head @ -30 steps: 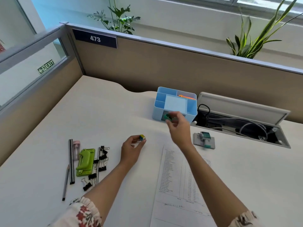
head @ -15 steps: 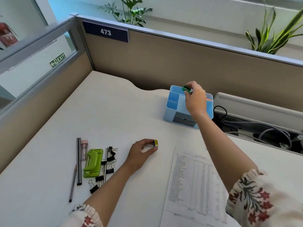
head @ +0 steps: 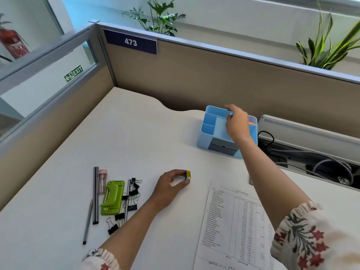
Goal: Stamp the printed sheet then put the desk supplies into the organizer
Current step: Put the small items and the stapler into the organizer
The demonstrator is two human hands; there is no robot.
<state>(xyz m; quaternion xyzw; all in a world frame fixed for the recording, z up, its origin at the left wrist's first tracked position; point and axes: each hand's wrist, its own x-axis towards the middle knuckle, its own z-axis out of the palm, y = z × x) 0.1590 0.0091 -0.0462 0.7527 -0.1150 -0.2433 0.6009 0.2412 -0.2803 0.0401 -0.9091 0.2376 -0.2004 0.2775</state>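
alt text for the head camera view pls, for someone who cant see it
A person's right hand reaches over a blue desk organizer while the left hand pinches a small yellow box on the desk, between a printed sheet and scattered binder clips.

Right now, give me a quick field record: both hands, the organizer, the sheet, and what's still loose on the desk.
left hand: pinches small yellow-and-blue block on desk
right hand: over light blue plastic organizer, fingers at a divider; contents of grip hidden
printed sheet: flat, near desk edge
loose supplies: green hole punch, black binder clips, pencils
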